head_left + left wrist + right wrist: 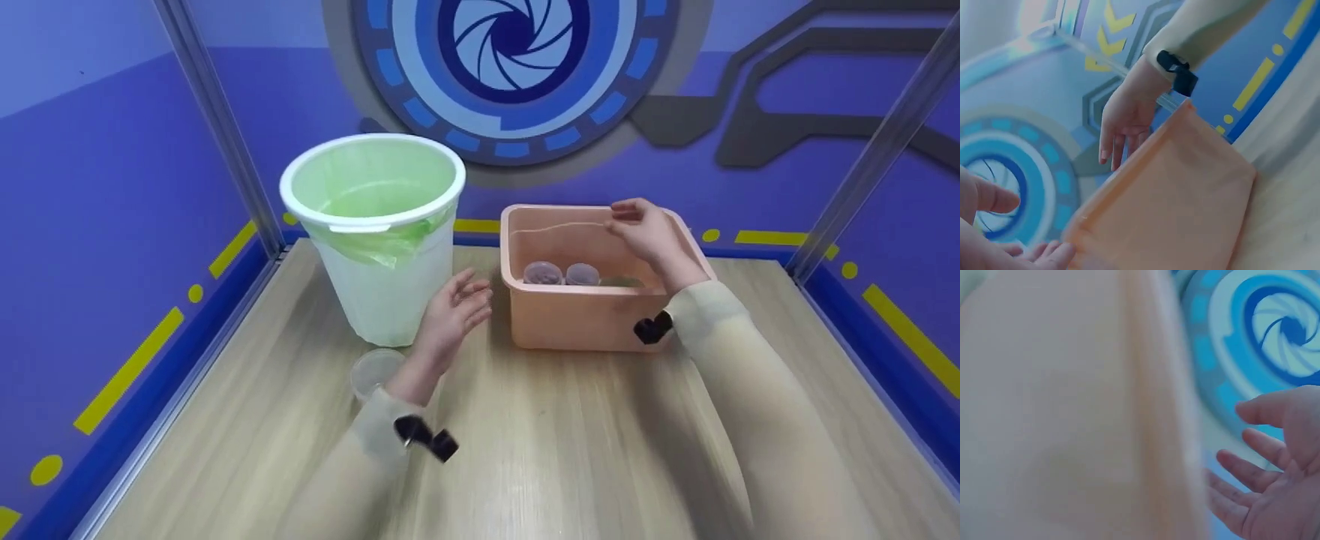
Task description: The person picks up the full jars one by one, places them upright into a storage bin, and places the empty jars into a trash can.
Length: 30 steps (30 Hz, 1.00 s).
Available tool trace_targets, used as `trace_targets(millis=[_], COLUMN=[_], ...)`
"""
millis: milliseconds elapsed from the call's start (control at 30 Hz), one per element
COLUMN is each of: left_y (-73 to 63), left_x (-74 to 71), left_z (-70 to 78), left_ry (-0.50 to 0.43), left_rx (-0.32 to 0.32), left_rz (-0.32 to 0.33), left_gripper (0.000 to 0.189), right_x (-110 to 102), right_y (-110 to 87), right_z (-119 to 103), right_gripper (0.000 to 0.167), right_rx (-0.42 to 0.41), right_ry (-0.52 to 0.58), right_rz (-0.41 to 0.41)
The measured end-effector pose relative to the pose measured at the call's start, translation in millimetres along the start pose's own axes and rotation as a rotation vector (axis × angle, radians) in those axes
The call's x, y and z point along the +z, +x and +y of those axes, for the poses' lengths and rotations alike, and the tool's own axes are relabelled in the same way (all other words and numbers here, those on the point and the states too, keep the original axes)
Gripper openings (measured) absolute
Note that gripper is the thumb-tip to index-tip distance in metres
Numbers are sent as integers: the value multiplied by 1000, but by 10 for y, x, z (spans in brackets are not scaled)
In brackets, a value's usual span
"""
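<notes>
Above the peach plastic bin (585, 322), my right hand (651, 236) hovers over its right part, fingers loosely bent and holding nothing. Inside the bin are two small clear round containers (543, 273) and a greenish item, partly hidden by the front wall. My left hand (453, 319) is held in the air between the bin and a white bucket (375, 292), with its fingers relaxed and nothing in them. A clear round lid or shallow cup (377, 371) lies on the table beside the left wrist. In the right wrist view, the right hand (1275, 478) shows spread, loosely curved fingers.
The white bucket has a green bag liner (382, 247) folded over its front. Both containers stand toward the back of the wooden table (555, 450). Blue and purple panels (120, 225) with metal corner posts enclose the left, back and right.
</notes>
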<state>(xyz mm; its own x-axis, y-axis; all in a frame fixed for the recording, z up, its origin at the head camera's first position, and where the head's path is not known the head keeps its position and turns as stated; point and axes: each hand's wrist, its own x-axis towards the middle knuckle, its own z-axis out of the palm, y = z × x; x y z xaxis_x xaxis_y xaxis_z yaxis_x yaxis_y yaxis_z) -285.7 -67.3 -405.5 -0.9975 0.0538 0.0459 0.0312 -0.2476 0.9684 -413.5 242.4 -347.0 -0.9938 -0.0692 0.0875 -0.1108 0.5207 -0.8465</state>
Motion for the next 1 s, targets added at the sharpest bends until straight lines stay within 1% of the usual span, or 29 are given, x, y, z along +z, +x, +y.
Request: trace_targets(millis=[33,67,100,167,233,267,300,367,433,467,533,600,667,733,833,900,1000], left_y=[-89,-177,-259,-392,-481,-509,-530,-555,-571,-580,-589,-593,-590,-602,-639,-662,-675], left_x=[-67,-140,-222,-417,-639,-757,-875,-1108,-1312,-1397,-1539,-1647,-1731,-1799,-1888,-1945,-2021], left_z=[30,58,77,89,47,4,-49,-186,-338,-407,-529,-615,-671,-704,-737,-759,-786], left_ry=[53,95,120,151,157,155,150,162,209,226,265,291,278,247,170,109,67], left_rx=[81,169,256,419,552,599,633,666,650,633,565,472,372,258,123,64,22], left_rz=[-10,-4,16,80,154,190,216,269,330,358,399,396,351,277,162,94,18], left_gripper=[55,51,46,39,34,32,32,32,34,35,37,41,45,51,56,58,61], right_x=[34,72,114,203,296,346,398,513,647,719,867,1009,1142,1261,1409,1486,1564], right_y=[-12,-24,-39,-78,-120,-137,-154,-175,-183,-185,-183,-182,-177,-177,-181,-183,-177], right_z=[-61,-121,-188,-331,-476,-549,-621,-742,-845,-889,-972,-1049,-1120,-1188,-1292,-1361,-1457], right_gripper=[52,52,53,54,50,48,44,35,30,30,33,40,44,47,46,43,37], right_rx=[0,3,9,29,61,84,109,156,205,222,249,265,277,295,323,334,349], right_ry=[68,135,205,356,522,605,683,831,939,971,1016,1041,1054,1067,1080,1083,1087], right_rz=[-2,-5,-20,-60,-101,-121,-140,-175,-205,-221,-252,-271,-285,-301,-321,-330,-303])
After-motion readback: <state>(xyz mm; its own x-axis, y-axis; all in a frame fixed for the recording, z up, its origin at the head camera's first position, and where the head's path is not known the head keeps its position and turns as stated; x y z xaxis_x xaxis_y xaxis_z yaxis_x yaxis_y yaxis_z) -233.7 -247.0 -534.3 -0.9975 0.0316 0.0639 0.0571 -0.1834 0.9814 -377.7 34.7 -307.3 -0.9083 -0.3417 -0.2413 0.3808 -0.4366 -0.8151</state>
